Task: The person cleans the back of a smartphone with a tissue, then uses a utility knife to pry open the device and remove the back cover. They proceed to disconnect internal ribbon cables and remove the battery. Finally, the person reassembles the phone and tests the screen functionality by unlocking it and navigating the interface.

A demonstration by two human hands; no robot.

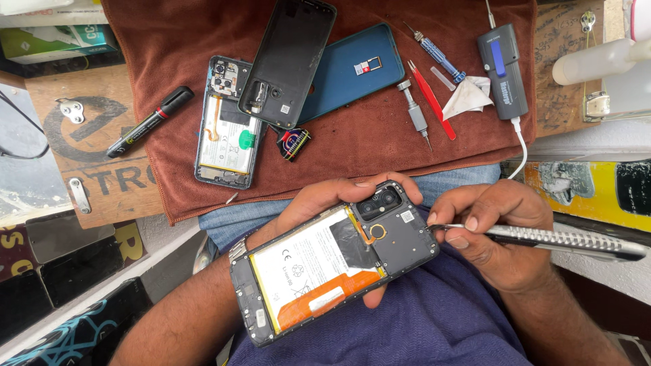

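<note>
A brown cloth (352, 146) covers most of the bench at the top of the view, hanging toward the person's lap; below it, over a blue garment (434, 318), the left hand (325, 200) cradles an opened phone (332, 261) from beneath, its fingers curled up around the far edge near the camera cluster, grasping it firmly; the phone lies tilted, back cover off, showing a white battery (305, 261) with an orange strip along its lower edge and a black plate at the camera end. The right hand (498, 227) is clenched around a silver metal tool (569, 238) (ridged along the handle, which runs out to the right), thumb and forefinger pinching its front end, and the tip sits at the phone's right edge; whether it touches the frame I cannot tell.

On the cloth, a second opened phone (227, 125) lies with its battery upward; a black back cover (288, 61) overlaps its upper corner and also lies over a teal back cover (352, 71); right of these sit a dark handheld device (503, 71) with a white cable, a red tweezer (432, 102), a grey screwdriver (415, 112) and a blue-handled screwdriver (437, 53); a black marker (150, 122) rests off the cloth's left edge, on a wooden board (88, 163).
</note>
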